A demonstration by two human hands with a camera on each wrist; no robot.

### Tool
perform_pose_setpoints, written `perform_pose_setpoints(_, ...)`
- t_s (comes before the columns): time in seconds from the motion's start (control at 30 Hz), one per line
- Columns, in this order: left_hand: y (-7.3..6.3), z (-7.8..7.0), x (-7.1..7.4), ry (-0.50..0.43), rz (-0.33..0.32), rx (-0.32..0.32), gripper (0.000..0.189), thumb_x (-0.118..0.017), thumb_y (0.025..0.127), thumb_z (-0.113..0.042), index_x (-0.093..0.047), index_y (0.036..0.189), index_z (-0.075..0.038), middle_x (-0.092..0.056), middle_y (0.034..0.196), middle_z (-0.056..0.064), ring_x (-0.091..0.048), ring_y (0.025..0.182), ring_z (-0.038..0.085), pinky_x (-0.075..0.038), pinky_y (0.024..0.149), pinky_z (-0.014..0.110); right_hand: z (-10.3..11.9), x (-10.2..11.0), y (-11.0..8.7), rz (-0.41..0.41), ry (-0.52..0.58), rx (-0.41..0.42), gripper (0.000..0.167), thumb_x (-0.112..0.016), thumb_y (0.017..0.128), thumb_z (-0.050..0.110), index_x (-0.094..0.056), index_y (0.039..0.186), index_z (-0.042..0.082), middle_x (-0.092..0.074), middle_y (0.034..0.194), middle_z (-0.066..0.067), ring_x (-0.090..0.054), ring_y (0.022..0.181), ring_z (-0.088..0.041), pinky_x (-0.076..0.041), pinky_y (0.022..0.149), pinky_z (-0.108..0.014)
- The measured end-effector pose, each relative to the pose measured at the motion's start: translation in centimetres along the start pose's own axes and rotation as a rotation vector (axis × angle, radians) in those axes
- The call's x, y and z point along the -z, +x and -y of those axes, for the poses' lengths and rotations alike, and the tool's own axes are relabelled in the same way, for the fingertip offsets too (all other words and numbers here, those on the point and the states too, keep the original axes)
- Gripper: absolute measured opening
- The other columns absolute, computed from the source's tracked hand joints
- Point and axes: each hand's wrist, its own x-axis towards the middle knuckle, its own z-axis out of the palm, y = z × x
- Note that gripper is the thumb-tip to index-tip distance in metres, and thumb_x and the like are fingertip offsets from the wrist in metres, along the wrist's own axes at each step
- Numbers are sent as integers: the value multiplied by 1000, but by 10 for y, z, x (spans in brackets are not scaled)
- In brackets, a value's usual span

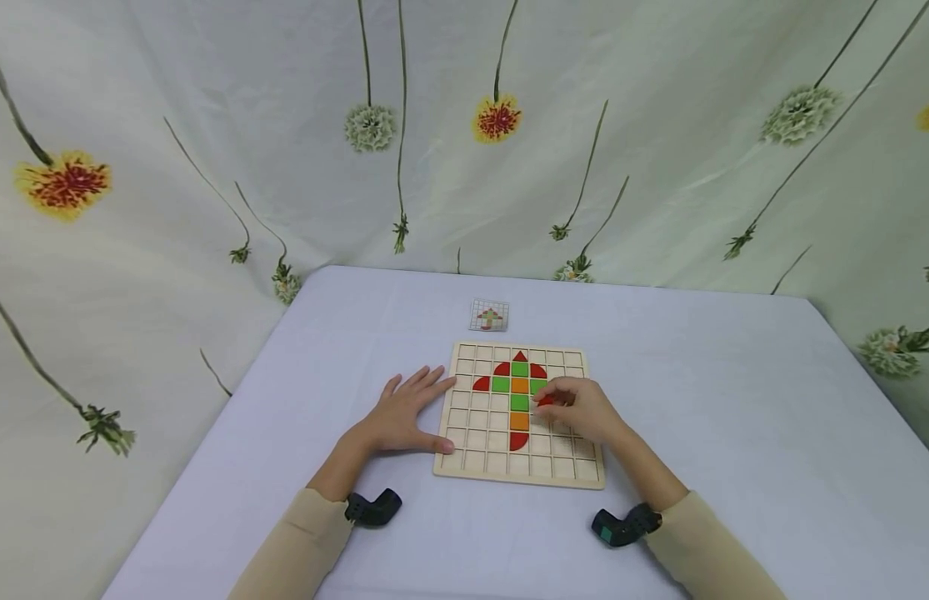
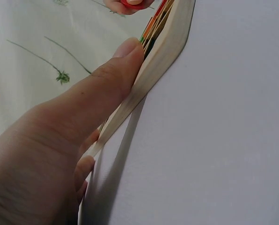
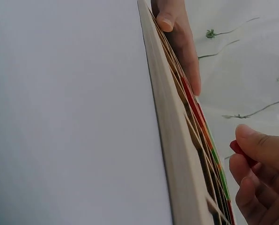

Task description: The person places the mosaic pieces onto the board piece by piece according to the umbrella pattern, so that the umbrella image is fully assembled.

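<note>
A square wooden grid board [image 1: 471, 462] lies on the table. On it, green, orange and red pieces form an arrow-like figure, with a red triangle [image 1: 520, 356] on top and a red quarter-circle [image 1: 519, 441] at the bottom. My left hand [image 1: 400, 418] rests at the board's left side, fingers spread and thumb on the rim. Over the right part of the figure, my right hand [image 1: 584, 408] pinches a red piece [image 3: 241, 151] between thumb and fingers. That piece is partly covered by the fingers, so its full shape is hidden.
A small card [image 1: 489, 315] printed with a similar figure on a grid lies behind the board. White cloth covers the table [image 1: 719, 400]. A flower-patterned curtain [image 1: 284, 83] hangs behind it. Each wrist wears a black device, such as the right one [image 1: 626, 526].
</note>
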Motion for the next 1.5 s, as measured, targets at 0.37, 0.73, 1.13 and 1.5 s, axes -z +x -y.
perform_pose_setpoints(0.37,3,2,-1,19,3,8,106,-67,68,-74,-33,154,-22,-20,161,6,-9,149,28,-1,113,61,13,-23,5,108,-6,97,19,-75,88,18,-76,105,11,-69,94,3,-59,81,-17,-50,70,-28)
perform_pose_setpoints(0.73,1,1,0,8,10,5,106,-68,68,-73,-33,154,-21,-21,161,6,-9,148,29,-1,112,61,23,-38,4,276,-92,179,26,-60,98,11,-68,122,5,-64,92,3,-53,75,-13,-48,65,-25)
perform_pose_setpoints(1.13,2,2,-1,3,1,3,106,-68,68,-73,-34,154,-21,-21,161,6,-9,148,29,-1,112,61,24,-40,-1,257,-130,185,15,-65,94,11,-75,105,15,-70,98,10,-59,88,-10,-50,79,-27)
perform_pose_setpoints(1.5,1,0,0,-2,4,11,106,-69,68,-72,-34,153,-21,-21,161,7,-9,148,29,-1,113,61,25,-43,-2,249,-199,246,19,-68,92,10,-76,109,10,-60,89,11,-52,79,-7,-45,67,-24)
